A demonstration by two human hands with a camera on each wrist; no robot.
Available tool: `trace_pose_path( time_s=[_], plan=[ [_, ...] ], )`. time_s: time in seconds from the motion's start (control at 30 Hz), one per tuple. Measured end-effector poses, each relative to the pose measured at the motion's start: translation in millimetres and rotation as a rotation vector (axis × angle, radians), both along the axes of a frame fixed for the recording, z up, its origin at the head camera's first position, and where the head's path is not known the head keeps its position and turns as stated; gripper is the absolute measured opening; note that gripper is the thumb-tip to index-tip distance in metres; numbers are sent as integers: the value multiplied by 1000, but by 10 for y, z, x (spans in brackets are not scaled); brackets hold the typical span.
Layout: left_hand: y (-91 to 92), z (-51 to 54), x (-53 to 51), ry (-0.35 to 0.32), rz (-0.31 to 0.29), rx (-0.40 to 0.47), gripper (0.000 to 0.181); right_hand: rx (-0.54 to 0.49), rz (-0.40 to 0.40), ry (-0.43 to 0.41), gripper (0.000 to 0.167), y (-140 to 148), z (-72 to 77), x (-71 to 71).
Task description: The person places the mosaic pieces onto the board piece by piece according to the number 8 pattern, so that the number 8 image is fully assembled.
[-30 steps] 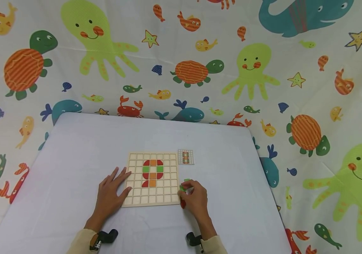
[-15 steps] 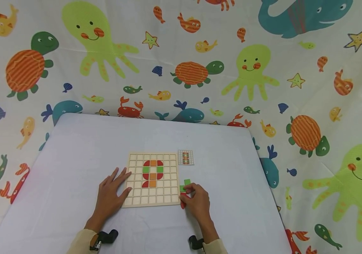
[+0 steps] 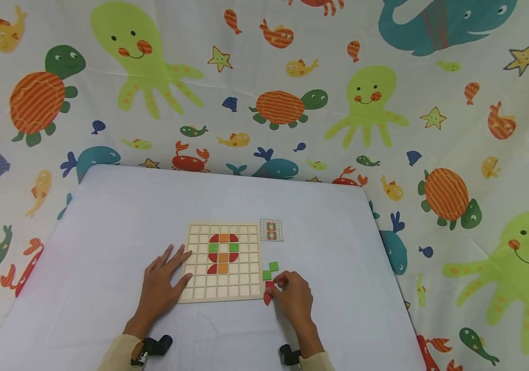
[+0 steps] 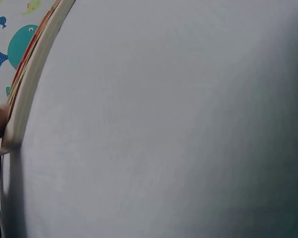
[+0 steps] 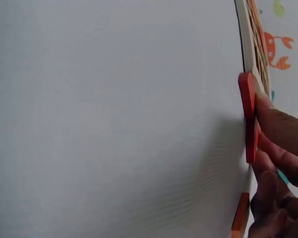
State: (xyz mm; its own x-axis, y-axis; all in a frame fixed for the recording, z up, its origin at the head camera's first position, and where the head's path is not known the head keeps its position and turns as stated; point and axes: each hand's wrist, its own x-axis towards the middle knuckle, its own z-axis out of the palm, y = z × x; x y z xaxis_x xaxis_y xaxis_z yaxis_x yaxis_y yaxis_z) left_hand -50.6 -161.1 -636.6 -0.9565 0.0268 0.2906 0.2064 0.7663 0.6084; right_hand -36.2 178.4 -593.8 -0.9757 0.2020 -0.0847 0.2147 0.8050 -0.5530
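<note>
In the head view, the spread left hand [image 3: 164, 281] touches the part-filled board [image 3: 204, 291] midway between the side edges of the surface [image 3: 347, 247], green tiles [image 3: 267, 275] left outside; left wrist shows the board's rim [image 4: 23, 111]; right wrist, the right hand [image 5: 290, 163] pinching a red tile [image 5: 247, 94].

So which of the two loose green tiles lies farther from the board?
In the head view, the upper loose green tile: a gap separates it from the board, while the lower loose green tile lies beside its edge.
</note>
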Motion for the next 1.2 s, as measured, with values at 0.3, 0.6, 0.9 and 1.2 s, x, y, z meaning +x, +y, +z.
trace_pose_path(
  time_s=[0.3,0.6,0.9,1.2],
  plan=[
    [-11,-47,4,-20,-3,-8,61,-206,49,-9,29,29,-15,-21],
    [-4,-5,-9,-14,-3,2,61,-483,-17,28,16,-21,47,-130],
    [5,2,-20,-15,-3,1,62,-688,14,104,20,-179,171,-293],
    [-14,-10,-3,-14,-2,0,61,-474,143,218,15,-469,144,-310]
  ],
)
